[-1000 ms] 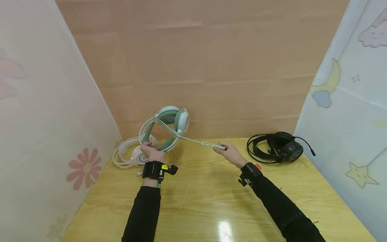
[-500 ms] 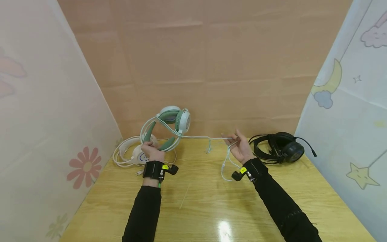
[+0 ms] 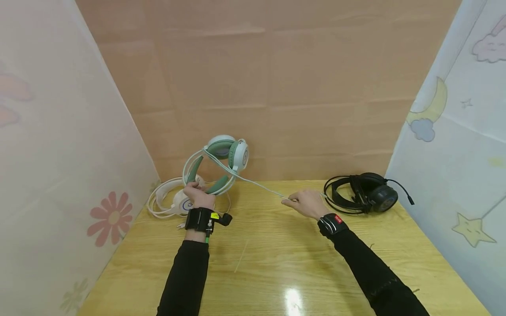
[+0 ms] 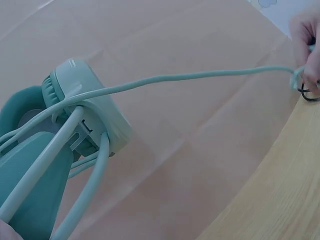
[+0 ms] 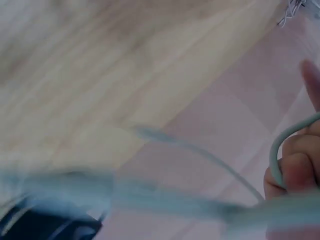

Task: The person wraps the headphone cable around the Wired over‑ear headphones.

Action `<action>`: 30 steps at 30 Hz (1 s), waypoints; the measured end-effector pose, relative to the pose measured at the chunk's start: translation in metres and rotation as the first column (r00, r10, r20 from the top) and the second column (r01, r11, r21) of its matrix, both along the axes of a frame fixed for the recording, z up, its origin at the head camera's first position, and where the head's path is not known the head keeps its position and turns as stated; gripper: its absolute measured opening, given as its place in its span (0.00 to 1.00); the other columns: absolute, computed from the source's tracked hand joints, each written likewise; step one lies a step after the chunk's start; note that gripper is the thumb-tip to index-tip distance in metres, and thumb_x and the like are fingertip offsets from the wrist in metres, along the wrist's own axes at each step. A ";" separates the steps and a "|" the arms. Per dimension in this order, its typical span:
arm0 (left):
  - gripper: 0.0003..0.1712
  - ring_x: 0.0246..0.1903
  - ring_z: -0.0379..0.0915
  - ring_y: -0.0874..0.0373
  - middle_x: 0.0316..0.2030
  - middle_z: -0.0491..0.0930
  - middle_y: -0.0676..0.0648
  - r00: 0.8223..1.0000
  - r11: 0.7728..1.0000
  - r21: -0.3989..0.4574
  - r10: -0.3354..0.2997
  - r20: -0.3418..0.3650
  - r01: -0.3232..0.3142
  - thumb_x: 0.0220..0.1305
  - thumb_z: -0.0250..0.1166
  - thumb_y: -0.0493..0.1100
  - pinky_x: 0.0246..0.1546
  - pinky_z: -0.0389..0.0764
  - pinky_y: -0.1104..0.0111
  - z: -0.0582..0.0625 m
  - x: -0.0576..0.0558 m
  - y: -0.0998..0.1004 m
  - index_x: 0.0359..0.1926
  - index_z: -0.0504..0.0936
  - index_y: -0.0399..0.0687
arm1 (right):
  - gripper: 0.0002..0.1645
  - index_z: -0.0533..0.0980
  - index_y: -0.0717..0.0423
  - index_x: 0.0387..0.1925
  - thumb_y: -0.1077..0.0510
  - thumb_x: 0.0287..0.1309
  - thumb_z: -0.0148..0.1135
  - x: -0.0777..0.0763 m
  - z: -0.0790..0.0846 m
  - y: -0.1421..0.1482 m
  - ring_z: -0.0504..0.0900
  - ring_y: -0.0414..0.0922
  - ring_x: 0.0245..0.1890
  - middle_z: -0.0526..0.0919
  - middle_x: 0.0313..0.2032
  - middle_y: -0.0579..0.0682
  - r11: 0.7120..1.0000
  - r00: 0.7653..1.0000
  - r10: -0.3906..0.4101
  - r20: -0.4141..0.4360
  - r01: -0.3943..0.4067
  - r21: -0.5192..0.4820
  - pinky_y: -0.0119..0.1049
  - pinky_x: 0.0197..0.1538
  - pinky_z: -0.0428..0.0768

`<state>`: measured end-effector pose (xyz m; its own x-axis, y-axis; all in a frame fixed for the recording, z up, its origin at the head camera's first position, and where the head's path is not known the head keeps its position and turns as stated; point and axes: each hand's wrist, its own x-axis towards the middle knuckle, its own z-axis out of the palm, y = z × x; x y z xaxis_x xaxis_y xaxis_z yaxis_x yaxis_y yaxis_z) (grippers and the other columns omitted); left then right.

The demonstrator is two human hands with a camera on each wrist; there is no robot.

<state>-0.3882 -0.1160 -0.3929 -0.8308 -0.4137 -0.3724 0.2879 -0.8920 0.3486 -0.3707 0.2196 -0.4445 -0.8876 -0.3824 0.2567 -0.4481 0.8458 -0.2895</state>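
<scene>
My left hand (image 3: 200, 198) holds a pair of mint-green and white headphones (image 3: 239, 157) by the headband, raised above the table's back left part. Their earcups point up and away. A pale green cable (image 3: 258, 184) is wound around the headband and stretches across to my right hand (image 3: 309, 203), which pinches it, back of the hand upward. In the left wrist view the cable (image 4: 175, 77) runs nearly straight from an earcup to the right fingertips. Close up in the right wrist view, the cable (image 5: 280, 150) curves over curled fingers; its nearer part is blurred.
White headphones (image 3: 162, 195) with a coiled white cord lie on the table behind my left hand. A black headset (image 3: 381, 197) with a boom mic lies at the back right. Brown paper (image 3: 253, 87) backs the table (image 3: 276, 263); patterned sheets flank it.
My right hand first turned palm up with cable loops hanging below it, then turned palm down again. Those loops no longer show in the head view. The left hand keeps its hold, nearly still.
</scene>
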 end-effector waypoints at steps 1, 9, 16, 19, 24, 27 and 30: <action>0.12 0.16 0.37 0.59 0.15 0.48 0.51 1.000 1.000 0.006 0.001 -0.003 -0.001 0.58 0.42 0.31 0.30 0.52 0.69 0.001 0.000 0.000 0.22 0.55 0.49 | 0.27 0.86 0.48 0.29 0.34 0.65 0.53 0.000 -0.003 0.000 0.51 0.37 0.12 0.64 0.10 0.41 1.000 1.000 -0.007 0.007 0.007 -0.018 0.31 0.20 0.48; 0.16 0.16 0.39 0.59 0.14 0.49 0.51 1.000 1.000 -0.012 0.028 -0.013 -0.028 0.60 0.41 0.31 0.29 0.51 0.68 0.003 0.002 0.000 0.17 0.56 0.48 | 0.40 0.84 0.62 0.29 0.33 0.69 0.44 -0.002 -0.017 0.013 0.72 0.51 0.25 0.79 0.27 0.58 0.953 0.986 0.040 0.160 0.010 -0.302 0.44 0.39 0.72; 0.14 0.18 0.33 0.59 0.14 0.45 0.52 0.999 0.999 0.043 -0.031 -0.030 0.032 0.58 0.41 0.31 0.25 0.47 0.69 0.000 0.002 0.001 0.19 0.52 0.49 | 0.23 0.75 0.59 0.27 0.45 0.70 0.53 -0.009 -0.024 0.028 0.53 0.55 0.74 0.64 0.69 0.57 0.611 0.959 0.234 0.159 -0.018 -0.791 0.62 0.70 0.53; 0.16 0.18 0.33 0.59 0.13 0.45 0.52 0.999 0.998 0.056 -0.028 -0.019 0.029 0.57 0.41 0.31 0.27 0.46 0.69 -0.001 0.003 0.002 0.17 0.51 0.49 | 0.19 0.77 0.57 0.26 0.55 0.73 0.49 -0.007 -0.011 0.023 0.63 0.46 0.71 0.73 0.66 0.50 0.278 0.905 0.413 0.104 -0.017 -0.960 0.54 0.75 0.50; 0.17 0.17 0.34 0.60 0.13 0.46 0.52 0.999 0.997 0.066 -0.037 -0.030 0.038 0.59 0.42 0.31 0.28 0.45 0.69 0.001 0.004 0.007 0.18 0.51 0.50 | 0.26 0.78 0.56 0.28 0.61 0.77 0.36 -0.004 0.011 0.017 0.82 0.41 0.32 0.82 0.28 0.48 -0.277 0.766 0.641 -0.044 0.177 -0.944 0.33 0.58 0.77; 0.16 0.16 0.34 0.59 0.15 0.47 0.52 0.998 0.998 0.002 -0.063 -0.021 0.063 0.60 0.43 0.32 0.26 0.48 0.69 0.004 0.006 0.013 0.17 0.54 0.49 | 0.22 0.63 0.51 0.22 0.57 0.77 0.35 -0.003 0.024 0.008 0.59 0.39 0.16 0.62 0.17 0.44 -0.170 0.788 0.615 0.018 0.155 -0.973 0.29 0.29 0.70; 0.17 0.16 0.35 0.59 0.17 0.48 0.51 0.997 0.996 -0.055 -0.073 -0.016 0.072 0.61 0.43 0.32 0.24 0.49 0.69 0.006 0.007 0.019 0.16 0.55 0.49 | 0.14 0.65 0.53 0.30 0.56 0.76 0.42 0.003 0.038 -0.007 0.58 0.44 0.17 0.61 0.22 0.46 0.240 0.866 0.476 0.152 0.039 -0.970 0.35 0.28 0.61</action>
<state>-0.3812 -0.0972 -0.3871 -0.8656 -0.3717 -0.3355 0.2303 -0.8904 0.3926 -0.3675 0.2126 -0.4062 -0.9116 -0.2970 0.2841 -0.2109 -0.2554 -0.9436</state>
